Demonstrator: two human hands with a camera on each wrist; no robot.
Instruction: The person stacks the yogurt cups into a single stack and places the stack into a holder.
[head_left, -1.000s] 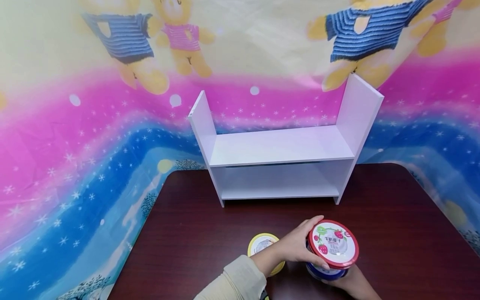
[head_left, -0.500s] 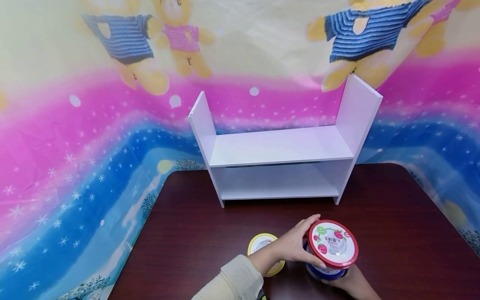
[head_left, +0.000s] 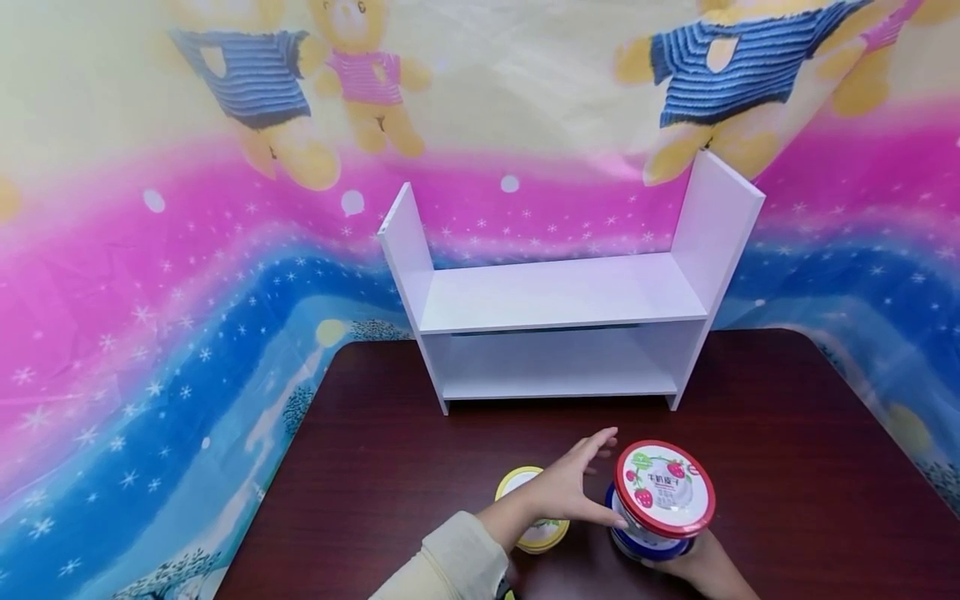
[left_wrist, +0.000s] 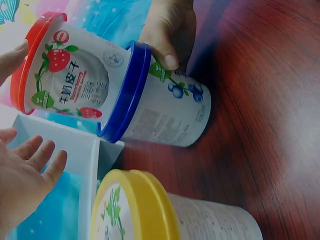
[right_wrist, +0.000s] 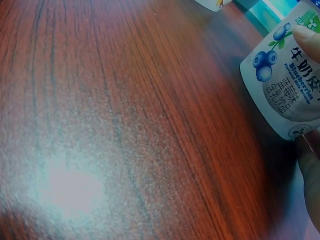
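Observation:
A red-lidded strawberry tub (head_left: 665, 488) stands stacked on a blue-lidded blueberry tub (left_wrist: 165, 115). My right hand (head_left: 707, 565) grips the blueberry tub from the right, with its thumb against the side in both wrist views. To the left of the stack, my left hand (head_left: 564, 492) has its fingers spread and holds nothing. A small gap separates its fingertips from the strawberry tub in the head view. Under my left forearm is a yellow-lidded tub (left_wrist: 155, 210), partly covered by the arm in the head view.
A white two-tier shelf (head_left: 562, 292) stands at the back of the dark wood table (head_left: 390, 467). Behind it hangs a colourful backdrop (head_left: 510, 125) printed with bears.
My left hand has let go of the strawberry tub and drawn back to the left. The stacked tubs and my right hand have stayed nearly in place.

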